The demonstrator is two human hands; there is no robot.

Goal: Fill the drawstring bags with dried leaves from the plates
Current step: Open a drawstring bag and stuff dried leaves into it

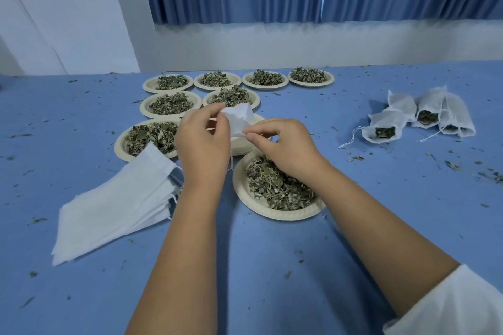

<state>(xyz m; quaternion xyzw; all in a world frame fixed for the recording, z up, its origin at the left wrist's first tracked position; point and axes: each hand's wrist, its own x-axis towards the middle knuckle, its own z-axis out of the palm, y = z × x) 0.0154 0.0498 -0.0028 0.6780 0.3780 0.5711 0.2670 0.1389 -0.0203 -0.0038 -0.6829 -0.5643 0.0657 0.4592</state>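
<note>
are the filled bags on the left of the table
No, the filled bags lie at the right; the empty stack lies left.

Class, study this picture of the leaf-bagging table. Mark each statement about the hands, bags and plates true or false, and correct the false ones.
1. The left hand and right hand both pinch one white bag. True.
2. The stack of empty bags lies right of the plates. False: it lies on the left; the filled bags lie on the right.
3. The back row has four plates of leaves. True.
4. The nearest plate is empty. False: it holds dried leaves.
5. The table has no spilled leaves. False: leaf bits are scattered over it.
</note>
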